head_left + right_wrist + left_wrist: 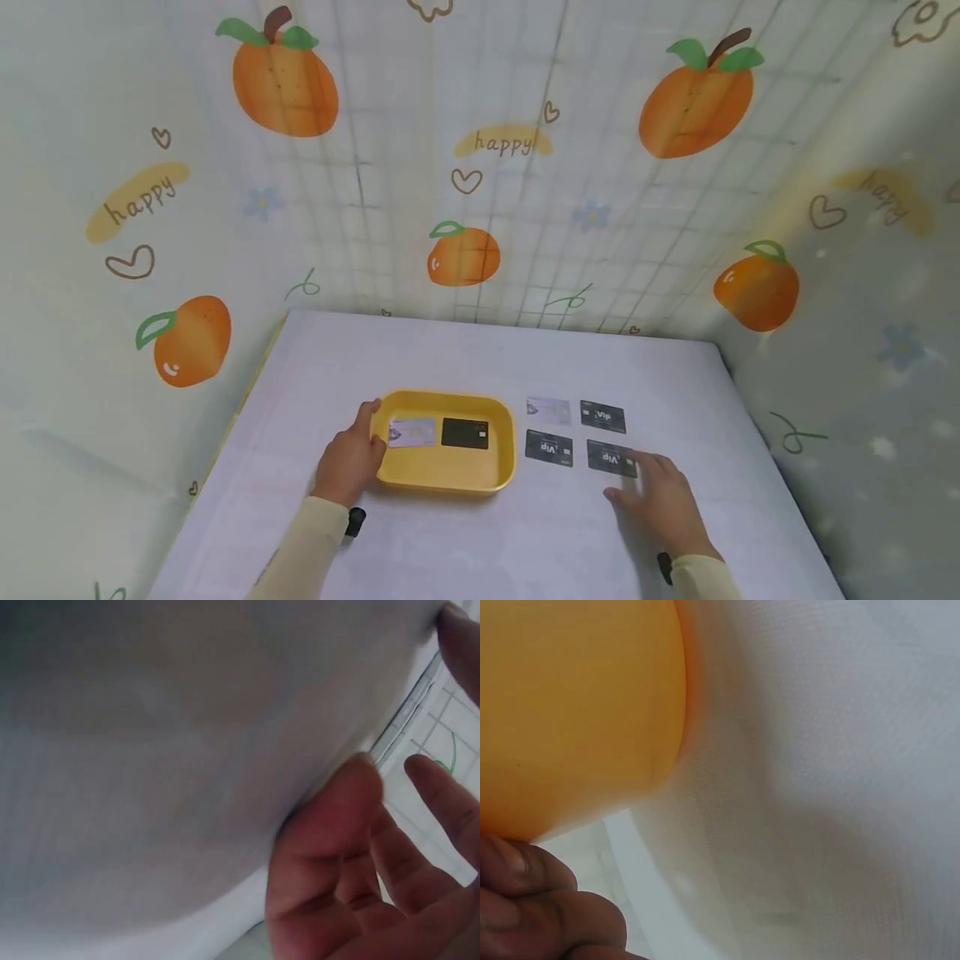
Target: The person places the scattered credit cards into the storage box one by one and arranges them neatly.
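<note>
Black VIP card [612,459] lies flat at lower right of centre on the white table [450,358], its long axis running left to right across the frame. We see our right hand [663,504] spread wide, fingertips at its near edge. Our left hand [351,461] grips the yellow tray's [450,479] left rim; inside lie a silver card [412,432] and a black card [465,433].

One yellow tray [450,482], and inside it two cards: one pale [412,432], one black [465,433]. At its three o'clock, four more: three black VIP cards [549,448], one pale [548,409].
</note>
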### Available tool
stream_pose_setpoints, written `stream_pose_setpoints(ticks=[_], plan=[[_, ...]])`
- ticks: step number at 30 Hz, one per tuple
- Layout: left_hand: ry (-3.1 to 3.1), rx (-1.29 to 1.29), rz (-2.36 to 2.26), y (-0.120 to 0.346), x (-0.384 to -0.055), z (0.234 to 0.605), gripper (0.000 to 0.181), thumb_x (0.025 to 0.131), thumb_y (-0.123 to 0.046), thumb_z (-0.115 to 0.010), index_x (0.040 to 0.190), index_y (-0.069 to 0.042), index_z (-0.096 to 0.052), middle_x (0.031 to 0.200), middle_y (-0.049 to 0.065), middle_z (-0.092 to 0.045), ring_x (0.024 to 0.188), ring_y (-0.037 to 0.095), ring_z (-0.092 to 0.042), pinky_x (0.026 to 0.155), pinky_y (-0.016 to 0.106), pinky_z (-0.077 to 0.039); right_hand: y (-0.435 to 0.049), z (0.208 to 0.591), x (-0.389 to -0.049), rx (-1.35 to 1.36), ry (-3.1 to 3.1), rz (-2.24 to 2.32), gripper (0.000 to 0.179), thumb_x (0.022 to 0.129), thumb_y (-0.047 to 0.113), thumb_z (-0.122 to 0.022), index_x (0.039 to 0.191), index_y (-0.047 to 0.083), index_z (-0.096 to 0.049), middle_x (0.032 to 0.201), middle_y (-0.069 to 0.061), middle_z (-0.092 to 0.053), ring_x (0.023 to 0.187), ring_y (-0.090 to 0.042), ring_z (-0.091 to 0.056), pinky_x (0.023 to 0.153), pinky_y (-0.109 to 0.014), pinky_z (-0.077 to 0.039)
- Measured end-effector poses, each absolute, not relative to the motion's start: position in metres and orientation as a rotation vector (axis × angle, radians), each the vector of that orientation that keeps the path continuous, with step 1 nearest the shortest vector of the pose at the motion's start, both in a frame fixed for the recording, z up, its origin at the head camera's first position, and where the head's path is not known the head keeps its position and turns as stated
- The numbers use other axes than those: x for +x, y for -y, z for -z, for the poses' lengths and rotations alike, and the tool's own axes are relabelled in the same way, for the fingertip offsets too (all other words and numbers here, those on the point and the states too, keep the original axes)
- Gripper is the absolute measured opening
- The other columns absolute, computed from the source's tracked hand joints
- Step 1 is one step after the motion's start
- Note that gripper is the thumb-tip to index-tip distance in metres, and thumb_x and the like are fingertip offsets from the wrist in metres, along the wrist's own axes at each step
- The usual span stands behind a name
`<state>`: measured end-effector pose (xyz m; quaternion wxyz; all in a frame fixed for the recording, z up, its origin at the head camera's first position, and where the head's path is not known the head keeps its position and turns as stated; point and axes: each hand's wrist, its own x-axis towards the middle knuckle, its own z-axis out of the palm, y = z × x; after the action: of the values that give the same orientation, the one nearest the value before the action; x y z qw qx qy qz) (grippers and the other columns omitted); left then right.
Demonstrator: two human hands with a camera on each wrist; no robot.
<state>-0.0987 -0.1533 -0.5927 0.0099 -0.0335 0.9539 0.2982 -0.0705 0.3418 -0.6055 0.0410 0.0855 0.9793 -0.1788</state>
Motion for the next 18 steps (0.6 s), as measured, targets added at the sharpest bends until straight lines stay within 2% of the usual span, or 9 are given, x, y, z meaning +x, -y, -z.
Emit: stream_pose_setpoints(ticks=[9,18], plan=[[-2.986,-0.098,-0.933,0.156,-0.095,0.598,0.064,0.101,-0.016,-0.063,0.16,-0.021,-0.038,0.055,0.0,-0.046,0.044,0.018,-0.045,0.046,0.031,-0.035,-0.342,0.61,-0.074,0.164,-3.005,0.467,0.092,0.075,0.047,-0.094,0.147,0.004,-0.055,0.151,-0.026,-0.05,0.133,-0.053,-0.048,0.108,-0.069,-0.039],[-2.96,-0.117,-0.921,0.148,-0.1,0.594,0.064,0.102,-0.018,-0.061,0.161,-0.022,-0.035,0.057,0.001,-0.048,0.047,0.019,-0.047,0.05,0.032,-0.037,-0.353,0.598,-0.085,0.13,-2.974,0.444,0.101,0.069,0.052,-0.097,0.149,0.007,-0.055,0.15,-0.024,-0.054,0.131,-0.05,-0.053,0.106,-0.069,-0.04]])
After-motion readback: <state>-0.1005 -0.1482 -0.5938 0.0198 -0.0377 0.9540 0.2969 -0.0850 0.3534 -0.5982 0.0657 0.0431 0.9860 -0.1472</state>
